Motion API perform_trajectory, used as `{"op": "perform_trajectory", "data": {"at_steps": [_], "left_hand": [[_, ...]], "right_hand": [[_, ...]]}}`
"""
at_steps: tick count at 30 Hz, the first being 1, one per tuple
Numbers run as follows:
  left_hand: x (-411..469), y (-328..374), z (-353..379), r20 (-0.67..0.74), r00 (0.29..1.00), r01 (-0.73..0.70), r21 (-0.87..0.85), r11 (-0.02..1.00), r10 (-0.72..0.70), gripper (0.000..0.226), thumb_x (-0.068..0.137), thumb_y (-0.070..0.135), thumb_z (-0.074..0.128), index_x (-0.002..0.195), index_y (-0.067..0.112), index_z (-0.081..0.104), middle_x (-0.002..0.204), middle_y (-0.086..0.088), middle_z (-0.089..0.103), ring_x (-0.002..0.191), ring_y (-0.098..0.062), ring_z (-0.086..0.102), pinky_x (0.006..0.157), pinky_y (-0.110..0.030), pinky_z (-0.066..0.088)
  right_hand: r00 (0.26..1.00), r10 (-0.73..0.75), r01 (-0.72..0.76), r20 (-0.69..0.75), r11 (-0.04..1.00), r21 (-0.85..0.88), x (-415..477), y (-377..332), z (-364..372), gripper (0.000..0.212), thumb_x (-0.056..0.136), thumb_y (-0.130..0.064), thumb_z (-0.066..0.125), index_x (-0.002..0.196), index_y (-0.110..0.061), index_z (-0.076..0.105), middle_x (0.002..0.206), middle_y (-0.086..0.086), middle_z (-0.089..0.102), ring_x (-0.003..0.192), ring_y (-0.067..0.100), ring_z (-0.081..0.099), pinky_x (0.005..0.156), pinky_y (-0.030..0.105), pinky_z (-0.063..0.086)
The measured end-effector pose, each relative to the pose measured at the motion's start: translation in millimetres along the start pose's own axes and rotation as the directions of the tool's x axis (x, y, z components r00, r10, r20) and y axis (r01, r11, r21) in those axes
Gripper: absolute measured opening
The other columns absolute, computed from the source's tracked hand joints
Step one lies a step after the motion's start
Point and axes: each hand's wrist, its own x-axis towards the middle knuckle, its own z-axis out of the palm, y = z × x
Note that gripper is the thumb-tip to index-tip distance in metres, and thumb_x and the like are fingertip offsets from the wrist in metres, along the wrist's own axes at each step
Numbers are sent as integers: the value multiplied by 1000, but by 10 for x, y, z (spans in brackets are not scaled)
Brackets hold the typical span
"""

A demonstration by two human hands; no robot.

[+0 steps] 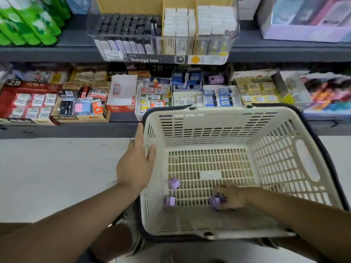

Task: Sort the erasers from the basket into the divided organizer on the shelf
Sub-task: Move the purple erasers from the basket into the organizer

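A cream plastic basket (209, 128) sits low in front of the shelves. On its slatted floor lie two purple erasers, one (174, 183) at the left and another (170, 201) below it. My right hand (230, 197) reaches down inside the basket and grips a third purple eraser (215, 201). My left hand (135, 164) rests flat against the basket's left wall, thumb over the rim. The clear divided organizer (133, 37) stands on the upper shelf, with dark erasers at left and white boxed ones in the middle and right sections.
The lower shelf (121, 128) holds several open cardboard boxes of packaged erasers, including a red tray (28, 103) at the left. Green packs (28, 21) and a lilac box (307, 33) flank the organizer. Pale floor tiles (57, 177) lie to the left.
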Motion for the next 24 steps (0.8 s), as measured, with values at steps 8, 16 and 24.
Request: {"op": "perform_trajectory", "data": {"at_steps": [8, 16, 24], "left_hand": [[-2, -46, 42, -8, 1000, 20, -7, 1000, -20, 64, 100, 43, 33, 152, 35, -2, 123, -9, 62, 83, -26, 64, 56, -29, 42], [0, -67, 70, -8, 1000, 16, -8, 1000, -17, 64, 100, 44, 34, 152, 33, 0, 129, -5, 59, 87, -24, 63, 57, -27, 39], [10, -90, 90, -14, 1000, 13, -22, 1000, -13, 63, 99, 45, 35, 152, 34, 1, 132, -2, 58, 93, -24, 64, 62, -28, 45]], "right_hand": [[995, -34, 46, 92, 991, -125, 162, -258, 88, 49, 91, -52, 49, 135, -31, 44, 142, 2, 39, 133, 24, 34, 110, 42, 30], [997, -32, 35, 77, 999, -34, 340, -336, 156, 83, 87, -50, 58, 151, -28, 9, 155, 5, 22, 137, 24, 32, 113, 39, 30], [972, -130, 133, 195, 991, -3, 346, -394, 21, 80, 87, -39, 63, 147, -45, 12, 156, 2, 17, 124, 26, 48, 99, 42, 48]]}}
